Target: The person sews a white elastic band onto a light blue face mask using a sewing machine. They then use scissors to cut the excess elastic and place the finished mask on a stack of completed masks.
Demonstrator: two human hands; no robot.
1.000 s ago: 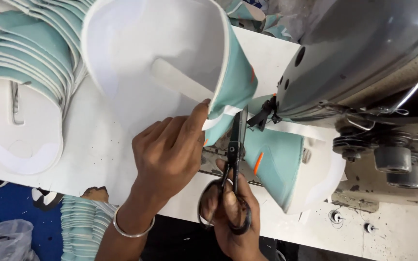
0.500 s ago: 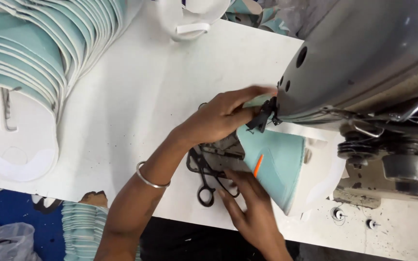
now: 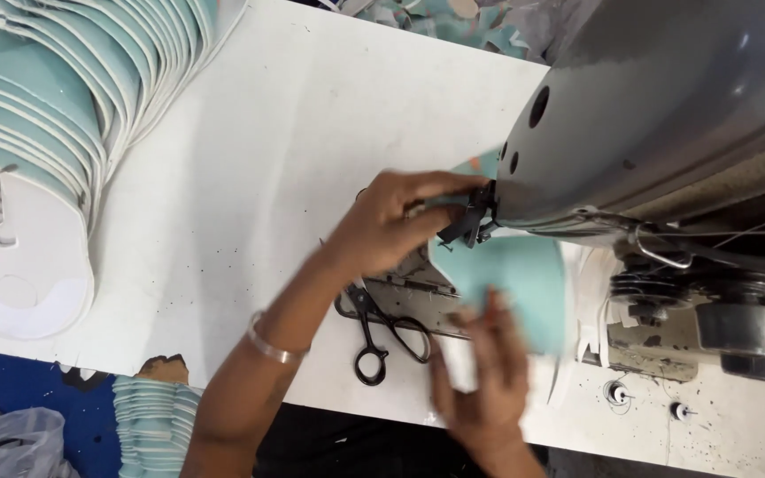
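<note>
Teal fabric piece (image 3: 515,283): lies under the grey sewing machine head (image 3: 666,115), between both hands. Right hand (image 3: 489,389), nearest, blurred, fingers spread flat and apparently pressing the piece's near edge. Black scissors (image 3: 381,332) lie loose on the white table (image 3: 250,159), just left of that hand. Left hand (image 3: 391,221), farther, bangled wrist, fingertips pinching the piece's far edge beside the presser foot (image 3: 469,217). Stacked teal-and-white cut pieces (image 3: 55,80) far left, well apart.
</note>
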